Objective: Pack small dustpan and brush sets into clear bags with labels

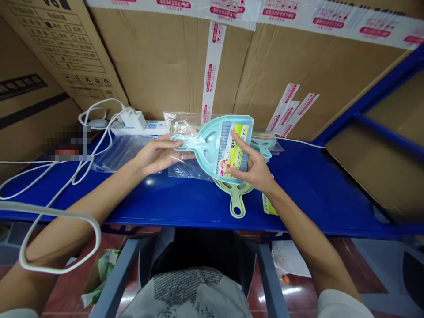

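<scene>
A light blue dustpan with a brush and a printed label card on it is held up over the blue table. My left hand grips its handle at the left, along with clear plastic film. On the right, my right hand holds the pan's wide end, with fingers on the card. Beneath it a green dustpan lies on the table, its handle toward me. Another light blue set in clear wrap lies behind my right hand.
A white power strip with plugs and loose white cables occupies the left. Clear bags lie beside it. Tall cardboard stands behind the blue table. Another label card lies near my right forearm.
</scene>
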Motion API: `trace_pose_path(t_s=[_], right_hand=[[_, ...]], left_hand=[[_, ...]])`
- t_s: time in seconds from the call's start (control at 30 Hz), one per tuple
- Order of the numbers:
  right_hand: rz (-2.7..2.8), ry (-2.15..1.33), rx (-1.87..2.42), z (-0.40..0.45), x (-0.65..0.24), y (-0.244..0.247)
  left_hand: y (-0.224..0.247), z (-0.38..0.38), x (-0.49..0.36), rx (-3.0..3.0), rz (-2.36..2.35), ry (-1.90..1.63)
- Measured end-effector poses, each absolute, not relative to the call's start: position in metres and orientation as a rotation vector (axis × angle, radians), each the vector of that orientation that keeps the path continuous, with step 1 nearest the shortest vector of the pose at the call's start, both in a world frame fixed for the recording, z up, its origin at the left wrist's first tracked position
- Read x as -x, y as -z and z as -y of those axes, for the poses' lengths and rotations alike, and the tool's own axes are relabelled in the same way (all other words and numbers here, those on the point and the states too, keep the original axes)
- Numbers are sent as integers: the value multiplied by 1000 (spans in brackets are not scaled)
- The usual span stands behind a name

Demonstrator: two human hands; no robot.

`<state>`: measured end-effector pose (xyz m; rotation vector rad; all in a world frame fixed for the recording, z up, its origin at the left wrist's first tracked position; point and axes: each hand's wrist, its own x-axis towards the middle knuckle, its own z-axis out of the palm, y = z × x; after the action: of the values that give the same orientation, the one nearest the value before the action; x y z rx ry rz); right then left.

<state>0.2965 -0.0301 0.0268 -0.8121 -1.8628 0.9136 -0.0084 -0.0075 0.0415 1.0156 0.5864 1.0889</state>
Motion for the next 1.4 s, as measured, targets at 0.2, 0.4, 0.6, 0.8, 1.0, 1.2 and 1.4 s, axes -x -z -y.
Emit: trace_pose_path(t_s=[0.2, 0.4, 0.6, 0.8, 1.0, 1.2, 1.4], right_hand=[[1850, -1063, 800, 29, -296, -26], [1894, -1178, 779, 31, -292, -20], [1846, -1019, 763, 33, -290, -22], [1902, -1052, 819, 31, -296, -24], [1981, -1203, 792, 30, -295, -19], [1936, -1229, 786, 31, -297, -21], [1857, -1057, 788, 31, -292, -19]], left_hand=[[-40, 4, 7, -1163, -792, -1139], [-40, 3, 10, -1119, -794, -1087], [-41, 4, 13, -1089, -809, -1063], [-43, 2, 12, -1164, -822, -1236], [-44, -1, 15, -1208, -811, -1155], [-43, -7, 22, -1132, -842, -1224], [-42, -7, 20, -1072, -830, -1212]])
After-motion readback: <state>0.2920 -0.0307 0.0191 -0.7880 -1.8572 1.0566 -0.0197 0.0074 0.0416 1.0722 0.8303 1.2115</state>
